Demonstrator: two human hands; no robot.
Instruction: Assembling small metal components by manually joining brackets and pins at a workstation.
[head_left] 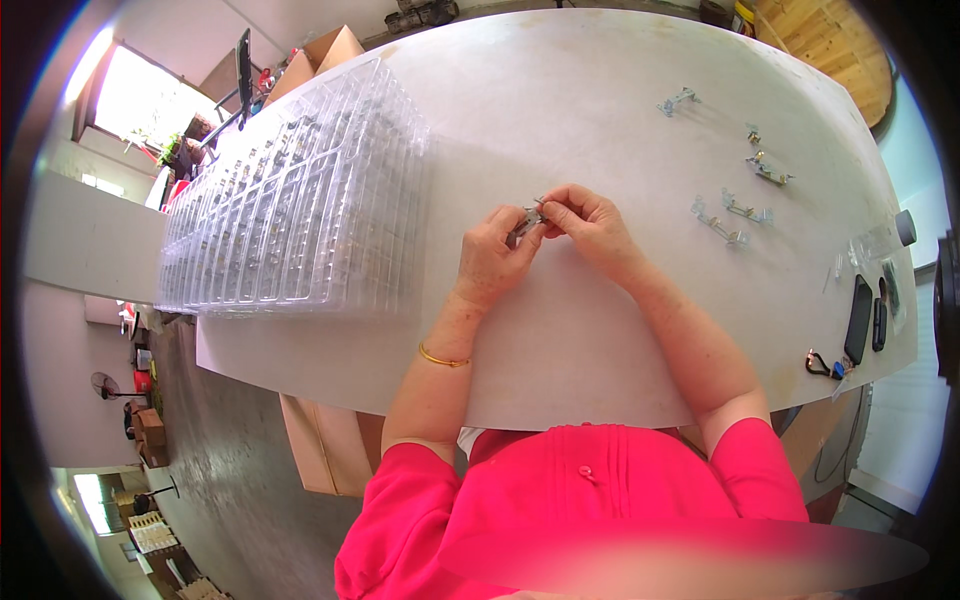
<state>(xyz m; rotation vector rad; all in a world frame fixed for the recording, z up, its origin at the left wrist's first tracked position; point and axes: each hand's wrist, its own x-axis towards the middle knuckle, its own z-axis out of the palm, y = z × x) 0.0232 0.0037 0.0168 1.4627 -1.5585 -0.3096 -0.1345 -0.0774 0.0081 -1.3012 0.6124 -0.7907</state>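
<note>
- Small metal part (522,230) between the hands: mostly covered by fingers; full shape unreadable.
- Left hand (488,255): curled fingertips partly hidden. Right hand (597,225): lower fingers tucked from sight.
- Stacked clear plastic trays (290,205): contents too small to identify through layers and glare.
- Metal brackets (745,209), right side of table (560,120): fine fittings too small to make out.
- Red shirt (590,490): bottom cut by lower edge, partly under a blurred oval (690,560).
- Round wooden board (830,45): cut off at top edge.
- Window (145,95), left: view outside mostly washed out.
</note>
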